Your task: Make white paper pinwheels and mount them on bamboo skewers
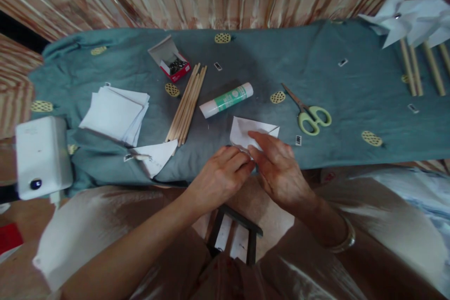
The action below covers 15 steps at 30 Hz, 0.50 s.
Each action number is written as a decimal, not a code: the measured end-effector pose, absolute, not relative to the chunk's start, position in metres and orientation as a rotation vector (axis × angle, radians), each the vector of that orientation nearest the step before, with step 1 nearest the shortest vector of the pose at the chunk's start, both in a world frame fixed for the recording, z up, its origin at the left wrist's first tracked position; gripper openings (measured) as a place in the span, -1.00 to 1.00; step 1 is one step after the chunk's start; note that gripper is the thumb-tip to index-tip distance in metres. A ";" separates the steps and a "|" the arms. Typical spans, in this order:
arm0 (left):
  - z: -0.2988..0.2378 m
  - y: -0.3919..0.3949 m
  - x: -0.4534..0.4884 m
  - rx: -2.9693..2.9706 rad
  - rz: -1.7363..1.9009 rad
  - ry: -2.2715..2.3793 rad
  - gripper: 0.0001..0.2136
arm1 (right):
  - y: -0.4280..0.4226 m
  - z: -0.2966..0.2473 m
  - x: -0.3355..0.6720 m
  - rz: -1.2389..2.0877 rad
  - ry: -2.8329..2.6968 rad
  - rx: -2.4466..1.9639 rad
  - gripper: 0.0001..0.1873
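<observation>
A piece of white paper [255, 125] with fold or cut lines lies at the front edge of the cloth-covered table. My left hand [223, 171] is closed in a pinch on its near edge. Over the paper's right side is my right hand [281, 171], index finger stretched out across it and thumb apart, close to the left fingertips. The near corner of the paper is hidden by my fingers. Just beyond lies a glue stick [228, 100] with a green label. Scissors [307, 112] with light green handles rest to the right.
Left of the glue lie several wooden sticks [187, 105], an open red box of small metal pins [176, 65], a stack of white paper [116, 110] and a paper scrap [158, 157]. A white device [42, 157] stands far left. Paper pinwheels [404, 16] lie far right.
</observation>
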<state>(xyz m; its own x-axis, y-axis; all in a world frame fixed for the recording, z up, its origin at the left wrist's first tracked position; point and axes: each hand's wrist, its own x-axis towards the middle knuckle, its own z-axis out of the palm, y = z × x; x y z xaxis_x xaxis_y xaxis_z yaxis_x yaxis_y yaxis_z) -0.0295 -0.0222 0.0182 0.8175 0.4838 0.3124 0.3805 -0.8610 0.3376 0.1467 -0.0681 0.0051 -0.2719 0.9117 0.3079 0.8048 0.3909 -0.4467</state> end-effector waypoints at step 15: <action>0.016 -0.020 -0.030 2.781 0.579 0.685 -0.83 | -0.054 0.014 0.171 0.426 -1.994 -1.525 -0.60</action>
<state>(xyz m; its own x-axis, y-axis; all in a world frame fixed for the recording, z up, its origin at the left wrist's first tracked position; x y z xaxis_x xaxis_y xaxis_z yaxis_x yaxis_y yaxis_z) -0.0301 -0.0200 0.0164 0.8139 0.4842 0.3213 0.3980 -0.8673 0.2989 0.1710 -0.0545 0.0138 -0.1725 0.9513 0.2557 0.7637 0.2931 -0.5752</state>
